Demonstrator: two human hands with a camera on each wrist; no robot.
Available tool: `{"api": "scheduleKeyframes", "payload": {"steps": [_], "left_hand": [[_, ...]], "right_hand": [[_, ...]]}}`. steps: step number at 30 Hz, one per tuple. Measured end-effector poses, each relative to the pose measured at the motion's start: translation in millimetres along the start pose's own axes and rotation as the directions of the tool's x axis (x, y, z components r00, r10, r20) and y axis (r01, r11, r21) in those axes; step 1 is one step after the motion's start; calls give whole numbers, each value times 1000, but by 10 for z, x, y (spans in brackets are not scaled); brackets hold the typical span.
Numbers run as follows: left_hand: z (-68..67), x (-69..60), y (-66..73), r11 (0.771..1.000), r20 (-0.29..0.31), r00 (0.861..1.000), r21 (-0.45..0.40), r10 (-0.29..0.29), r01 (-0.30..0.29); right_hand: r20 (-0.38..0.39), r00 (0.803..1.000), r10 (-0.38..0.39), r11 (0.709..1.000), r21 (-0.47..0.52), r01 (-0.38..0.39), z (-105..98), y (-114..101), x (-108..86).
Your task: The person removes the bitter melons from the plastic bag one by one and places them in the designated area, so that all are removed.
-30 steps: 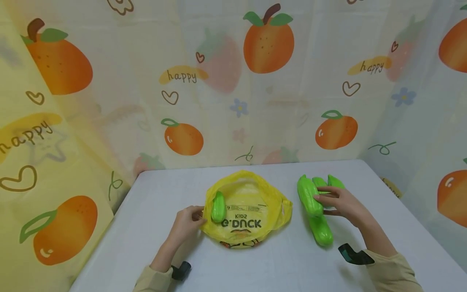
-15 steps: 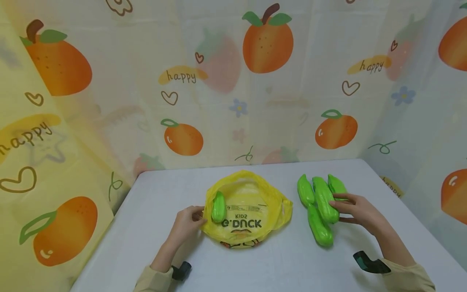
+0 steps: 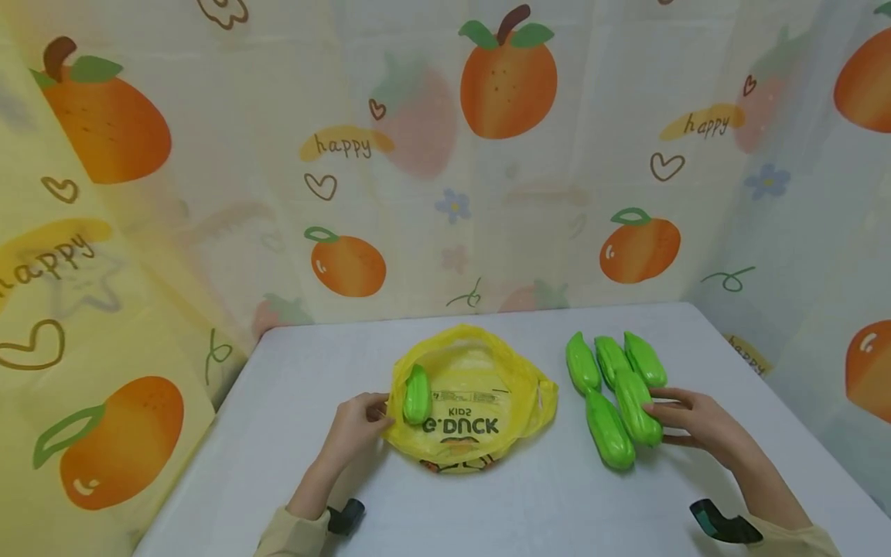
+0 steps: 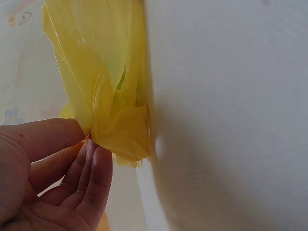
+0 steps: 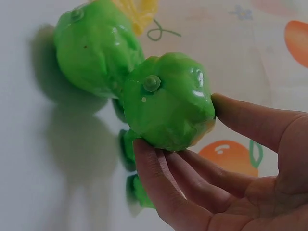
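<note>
My left hand (image 3: 356,425) pinches the rim of a yellow plastic bag (image 3: 515,433) between thumb and fingertips; the left wrist view shows its film (image 4: 122,130) bunched there. Inside the bag's wide mouth, at the left, lies a glossy green toy cucumber (image 3: 417,396). On the right, my right hand (image 3: 699,422) holds another toy cucumber (image 3: 638,408) near its blunt end. In the right wrist view the thumb and fingers (image 5: 159,178) grip opposite sides of this cucumber (image 5: 168,103), its stub facing the camera. Left of it lies one more cucumber (image 3: 609,430).
Behind the held one, further green cucumbers lie on the white table (image 3: 278,433): one at the back left (image 3: 582,362), one in the middle (image 3: 609,354), one at the right (image 3: 644,359). A fruit-printed curtain (image 3: 418,255) hangs behind the table and along both sides.
My right hand has carried the held cucumber rightward and toward me, from over the left-hand cucumbers to the right of the front one. The left hand and bag have kept still.
</note>
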State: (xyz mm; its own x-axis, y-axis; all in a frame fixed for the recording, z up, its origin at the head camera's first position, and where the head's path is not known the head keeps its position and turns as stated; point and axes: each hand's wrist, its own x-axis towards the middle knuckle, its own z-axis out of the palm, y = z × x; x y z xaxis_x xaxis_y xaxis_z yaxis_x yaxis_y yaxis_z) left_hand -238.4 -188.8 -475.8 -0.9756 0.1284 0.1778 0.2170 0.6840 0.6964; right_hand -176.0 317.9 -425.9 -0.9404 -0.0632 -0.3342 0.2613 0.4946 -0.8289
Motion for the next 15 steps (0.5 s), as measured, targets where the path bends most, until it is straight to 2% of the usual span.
{"api": "scheduleKeyframes", "payload": {"steps": [15], "left_hand": [[3, -5, -2, 1000, -4, 1000, 13, -4, 4]], "right_hand": [[22, 999, 44, 999, 5, -44, -4, 221, -6]]}}
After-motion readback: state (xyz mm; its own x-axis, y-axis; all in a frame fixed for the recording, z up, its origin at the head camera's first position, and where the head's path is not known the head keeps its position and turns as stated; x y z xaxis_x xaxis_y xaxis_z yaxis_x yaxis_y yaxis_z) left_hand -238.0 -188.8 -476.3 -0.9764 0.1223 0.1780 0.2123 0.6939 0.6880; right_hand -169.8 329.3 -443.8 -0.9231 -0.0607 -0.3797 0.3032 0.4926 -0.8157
